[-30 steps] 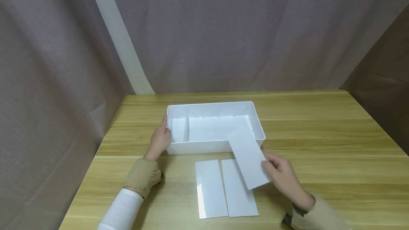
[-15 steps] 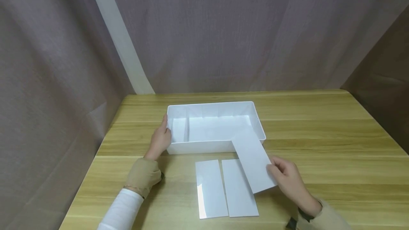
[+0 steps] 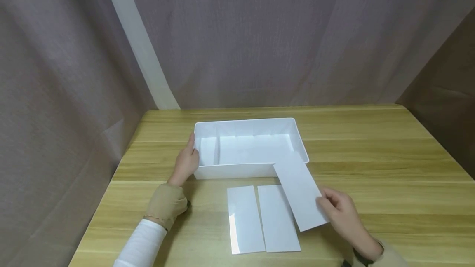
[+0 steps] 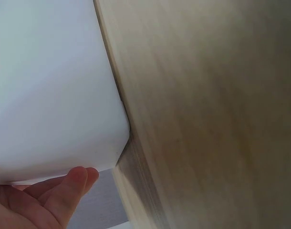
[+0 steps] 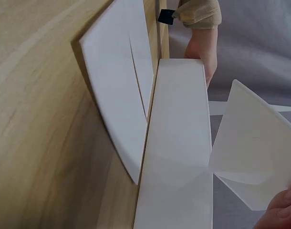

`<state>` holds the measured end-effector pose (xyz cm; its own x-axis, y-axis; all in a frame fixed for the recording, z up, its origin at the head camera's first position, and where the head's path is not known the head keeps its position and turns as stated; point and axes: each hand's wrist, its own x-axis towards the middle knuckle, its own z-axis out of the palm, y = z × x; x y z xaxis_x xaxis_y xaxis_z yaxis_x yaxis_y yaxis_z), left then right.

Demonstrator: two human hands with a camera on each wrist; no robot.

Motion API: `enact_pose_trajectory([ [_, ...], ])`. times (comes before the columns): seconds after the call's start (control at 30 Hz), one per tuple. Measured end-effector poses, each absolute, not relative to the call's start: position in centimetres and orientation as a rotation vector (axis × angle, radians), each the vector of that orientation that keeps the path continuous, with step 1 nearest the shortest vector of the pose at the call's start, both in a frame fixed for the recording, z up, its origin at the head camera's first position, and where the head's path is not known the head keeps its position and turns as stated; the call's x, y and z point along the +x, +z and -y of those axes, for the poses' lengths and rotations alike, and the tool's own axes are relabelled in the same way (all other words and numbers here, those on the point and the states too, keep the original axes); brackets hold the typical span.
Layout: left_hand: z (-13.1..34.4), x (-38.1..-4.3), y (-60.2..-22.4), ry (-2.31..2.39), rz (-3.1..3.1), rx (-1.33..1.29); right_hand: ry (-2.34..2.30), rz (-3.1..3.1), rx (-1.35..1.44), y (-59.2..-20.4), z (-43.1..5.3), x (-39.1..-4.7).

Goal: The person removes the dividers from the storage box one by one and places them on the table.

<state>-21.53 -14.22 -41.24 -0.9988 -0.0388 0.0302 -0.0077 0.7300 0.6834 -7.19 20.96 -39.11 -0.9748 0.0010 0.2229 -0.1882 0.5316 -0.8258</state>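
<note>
A white rectangular box (image 3: 233, 171) stands open-topped on the table. My left hand (image 3: 185, 160) grips its left end; in the left wrist view the fingertips (image 4: 77, 179) lie against the end wall. My right hand (image 3: 339, 211) pinches a thin white rectangular panel (image 3: 301, 195) by its right edge, thumb on top. This panel slants above the table, its far end overlapping the box's front right rim in the head view. Two similar panels, a left one (image 3: 245, 221) and a right one (image 3: 278, 219), lie flat side by side in front of the box.
Inside the box a divider (image 3: 217, 150) parts a narrow left compartment from a wide right one. The wooden table (image 3: 382, 168) ends at the back against a grey curtain (image 3: 282, 40), and curtains hang at both sides.
My right hand has moved the held panel to the right and toward me, off more of the box and the right-hand flat panel. My left hand and the box stay in place.
</note>
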Motion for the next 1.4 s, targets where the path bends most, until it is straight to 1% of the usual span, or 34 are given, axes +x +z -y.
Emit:
enact_pose_trajectory([
  [0.43,14.3,-21.6,-41.3,-1.178,2.890,0.051,1.351,2.587,0.161,-39.0,-21.6,-7.0],
  [0.83,14.2,-21.6,-41.3,-1.158,2.892,0.043,1.231,2.678,0.052,-39.0,-22.3,-6.7],
  [1.4,14.3,-21.7,-41.4,-1.184,2.910,0.066,1.151,2.777,0.029,-39.3,-22.5,-6.5],
])
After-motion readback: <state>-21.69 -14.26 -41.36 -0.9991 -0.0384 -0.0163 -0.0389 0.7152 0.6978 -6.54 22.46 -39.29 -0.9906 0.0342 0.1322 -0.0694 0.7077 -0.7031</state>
